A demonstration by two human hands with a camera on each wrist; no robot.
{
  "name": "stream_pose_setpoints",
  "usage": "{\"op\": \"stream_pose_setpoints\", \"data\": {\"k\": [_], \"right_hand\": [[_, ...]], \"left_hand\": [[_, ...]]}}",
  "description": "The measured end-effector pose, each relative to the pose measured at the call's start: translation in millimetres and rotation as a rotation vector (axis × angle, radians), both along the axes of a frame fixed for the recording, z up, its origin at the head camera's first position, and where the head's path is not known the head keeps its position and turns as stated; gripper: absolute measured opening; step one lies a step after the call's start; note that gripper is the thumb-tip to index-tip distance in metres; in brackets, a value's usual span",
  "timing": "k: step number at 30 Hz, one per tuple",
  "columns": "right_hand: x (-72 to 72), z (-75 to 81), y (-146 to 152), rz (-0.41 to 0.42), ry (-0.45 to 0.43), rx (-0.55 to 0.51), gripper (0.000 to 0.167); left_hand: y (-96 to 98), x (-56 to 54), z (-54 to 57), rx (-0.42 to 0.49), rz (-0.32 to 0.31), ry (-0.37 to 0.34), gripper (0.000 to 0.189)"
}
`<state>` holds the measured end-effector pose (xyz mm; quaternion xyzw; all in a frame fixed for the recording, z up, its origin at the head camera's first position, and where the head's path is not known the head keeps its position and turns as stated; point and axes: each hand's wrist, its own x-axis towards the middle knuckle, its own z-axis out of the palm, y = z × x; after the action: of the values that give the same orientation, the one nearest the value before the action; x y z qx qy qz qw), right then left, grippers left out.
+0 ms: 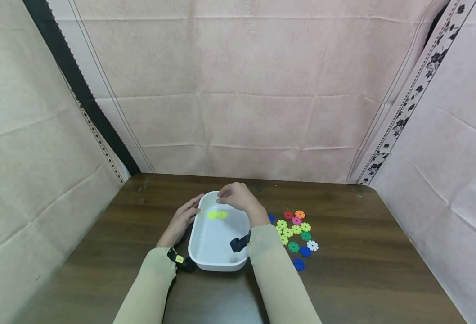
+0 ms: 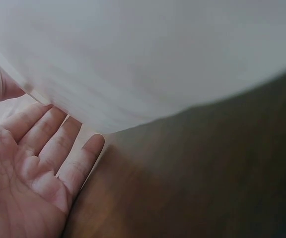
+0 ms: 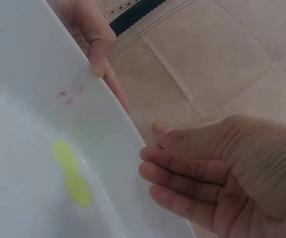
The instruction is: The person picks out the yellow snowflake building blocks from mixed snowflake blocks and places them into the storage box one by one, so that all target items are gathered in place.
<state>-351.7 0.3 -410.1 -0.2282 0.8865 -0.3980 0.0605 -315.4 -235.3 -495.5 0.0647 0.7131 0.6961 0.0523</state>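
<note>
In the head view a white rectangular tray stands on the table between my hands. Two yellow-green flower-shaped pieces lie side by side inside it, towards the far end. My left hand holds the tray's left edge, its thumb at the rim and its fingers along the outer wall. Over the far right corner is my right hand, thumb and fingers drawn together beside the rim. From the right wrist view, I cannot tell whether anything is between its fingertips.
Right of the tray lies a loose cluster of flower-shaped pieces: several yellow-green ones, a red one, an orange one, green ones, blue ones and a white one. Cloth walls enclose the wooden table.
</note>
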Motion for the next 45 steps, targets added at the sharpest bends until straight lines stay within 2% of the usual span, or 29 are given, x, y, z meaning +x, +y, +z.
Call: {"op": "stream_pose_setpoints", "data": {"k": [6,12,16,22,26,30,36,40,45], "right_hand": [[-1.9,1.5,14.2,0.029,0.037,-0.035,0.026],[-2.9,-0.3,38.7,0.095,0.017,-0.105,0.026],[-3.5,-3.0,58.2,0.086,0.019,-0.176,0.023],[-2.7,-5.2,92.1,0.081,-0.027,-0.354,0.026],[-6.7,-7.0,118.3,0.077,-0.022,-0.389,0.027],[-10.3,-14.2,147.2,0.051,-0.01,-0.299,0.027],[-11.1,-34.4,185.3,0.02,-0.01,-0.042,0.028],[-8.6,-42.7,198.9,0.042,-0.058,0.04,0.029],[-5.4,-45.2,204.8,0.078,-0.095,0.105,0.024]], "left_hand": [[-0.1,0.0,-0.7,-0.005,0.003,-0.005,0.05],[-0.6,1.1,1.1,-0.002,-0.011,0.003,0.052],[-0.8,1.0,1.5,0.002,-0.018,0.011,0.053],[0.0,0.4,0.4,-0.013,-0.003,0.021,0.052],[0.0,0.1,-0.8,-0.012,0.004,0.021,0.05],[0.6,0.9,-1.5,-0.012,-0.001,0.023,0.05],[0.2,2.4,-2.1,-0.033,0.016,0.004,0.05],[0.2,3.2,-1.6,-0.027,0.02,0.003,0.051],[1.5,2.0,-0.4,-0.035,0.009,0.007,0.05]]}}
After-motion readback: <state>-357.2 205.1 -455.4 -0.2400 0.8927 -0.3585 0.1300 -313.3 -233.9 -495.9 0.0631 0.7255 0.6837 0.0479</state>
